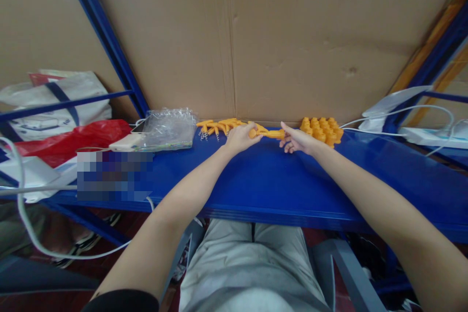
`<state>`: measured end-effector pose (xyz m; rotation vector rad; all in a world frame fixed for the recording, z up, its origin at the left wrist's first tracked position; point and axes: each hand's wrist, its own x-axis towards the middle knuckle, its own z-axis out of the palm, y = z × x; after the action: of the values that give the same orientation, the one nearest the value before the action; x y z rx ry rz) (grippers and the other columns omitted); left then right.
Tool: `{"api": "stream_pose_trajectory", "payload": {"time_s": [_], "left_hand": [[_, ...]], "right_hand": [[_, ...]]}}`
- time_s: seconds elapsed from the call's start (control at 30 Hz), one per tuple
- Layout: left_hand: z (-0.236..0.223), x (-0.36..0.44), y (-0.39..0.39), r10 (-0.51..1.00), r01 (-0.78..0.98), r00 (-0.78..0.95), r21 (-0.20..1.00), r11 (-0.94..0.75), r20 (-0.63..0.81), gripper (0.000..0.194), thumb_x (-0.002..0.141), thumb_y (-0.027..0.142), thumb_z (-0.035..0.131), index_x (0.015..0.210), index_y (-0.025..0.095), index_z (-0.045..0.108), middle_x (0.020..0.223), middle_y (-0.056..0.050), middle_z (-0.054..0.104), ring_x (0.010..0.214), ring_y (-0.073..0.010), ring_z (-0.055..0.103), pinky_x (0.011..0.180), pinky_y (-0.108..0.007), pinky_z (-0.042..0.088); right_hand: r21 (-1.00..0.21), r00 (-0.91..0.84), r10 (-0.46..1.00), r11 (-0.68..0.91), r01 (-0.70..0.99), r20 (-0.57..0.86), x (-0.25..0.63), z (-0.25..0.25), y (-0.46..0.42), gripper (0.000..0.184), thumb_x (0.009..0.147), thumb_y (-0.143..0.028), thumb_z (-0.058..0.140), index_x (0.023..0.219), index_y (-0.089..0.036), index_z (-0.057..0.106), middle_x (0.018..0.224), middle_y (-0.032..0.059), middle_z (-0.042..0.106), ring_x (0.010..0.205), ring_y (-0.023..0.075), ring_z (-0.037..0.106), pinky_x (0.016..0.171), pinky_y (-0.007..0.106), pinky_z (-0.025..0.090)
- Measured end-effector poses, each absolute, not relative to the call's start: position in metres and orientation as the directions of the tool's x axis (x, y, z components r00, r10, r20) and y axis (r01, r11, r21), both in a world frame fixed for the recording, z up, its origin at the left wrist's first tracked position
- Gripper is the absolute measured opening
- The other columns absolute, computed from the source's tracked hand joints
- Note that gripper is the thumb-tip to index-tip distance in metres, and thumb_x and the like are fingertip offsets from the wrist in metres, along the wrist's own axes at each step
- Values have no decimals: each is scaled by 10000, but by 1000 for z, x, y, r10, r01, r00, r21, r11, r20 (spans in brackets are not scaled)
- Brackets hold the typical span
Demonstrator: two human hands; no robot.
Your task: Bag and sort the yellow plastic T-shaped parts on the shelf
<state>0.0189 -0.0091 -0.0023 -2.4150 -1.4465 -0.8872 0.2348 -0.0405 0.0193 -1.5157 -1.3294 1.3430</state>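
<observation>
Above the blue table, my left hand is closed around one end of a slim orange plastic part, whose rounded tip shows by the thumb. My right hand has the part's other end between thumb and fingers, its lower fingers loosely curled. Behind and left of my left hand lies a pile of orange plastic pieces, with thin metal coils at their near ends. Just beyond my right hand stands a block of several orange knobbed pieces, set close together in rows.
A clear plastic bag, a red bag and a white cloth bag are on the left. Cardboard walls off the back between blue posts. White cables run at the right; another cable loops down at left.
</observation>
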Motion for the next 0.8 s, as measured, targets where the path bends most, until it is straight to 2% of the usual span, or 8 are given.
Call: {"api": "stream_pose_trajectory", "payload": {"time_s": [0.13,0.2,0.57,0.7,0.8], "left_hand": [[-2,20,-9,735,843,353,144,-519,579,306,877,464,685,1060,219,691,945,-75,773,924,-261,725,772,-313,516],[-2,20,-9,737,845,350,144,-514,579,306,883,462,678,1068,219,692,949,-77,773,926,-263,726,773,-314,517],[-1,20,-10,737,848,329,159,-506,591,313,891,477,673,1078,228,690,932,-72,773,914,-264,726,762,-312,516],[0,20,-11,748,853,318,170,-494,582,333,894,502,665,1084,229,681,943,-75,772,917,-268,725,779,-324,523],[0,19,-10,757,850,319,180,-494,570,339,920,499,630,1119,227,663,1012,-85,766,982,-279,718,833,-350,533]], "right_hand": [[-981,-138,979,-130,144,-150,236,19,-41,247,1024,-377,539,1007,-159,653,787,41,719,507,93,595,463,194,440],[-985,-146,981,-111,131,-130,237,18,-41,187,1018,-303,559,1038,-151,667,842,57,737,516,85,592,478,191,453],[-992,-134,989,-54,110,-69,239,15,-34,216,993,-319,611,1020,-125,703,808,77,745,488,86,580,444,202,429],[-998,-151,987,-47,38,-52,241,16,-34,207,1004,-309,585,977,-138,698,793,69,739,509,94,585,478,205,457],[-999,-204,979,-33,-42,-24,243,17,-33,198,1021,-236,524,915,-156,671,801,56,734,535,89,598,511,195,478]]}}
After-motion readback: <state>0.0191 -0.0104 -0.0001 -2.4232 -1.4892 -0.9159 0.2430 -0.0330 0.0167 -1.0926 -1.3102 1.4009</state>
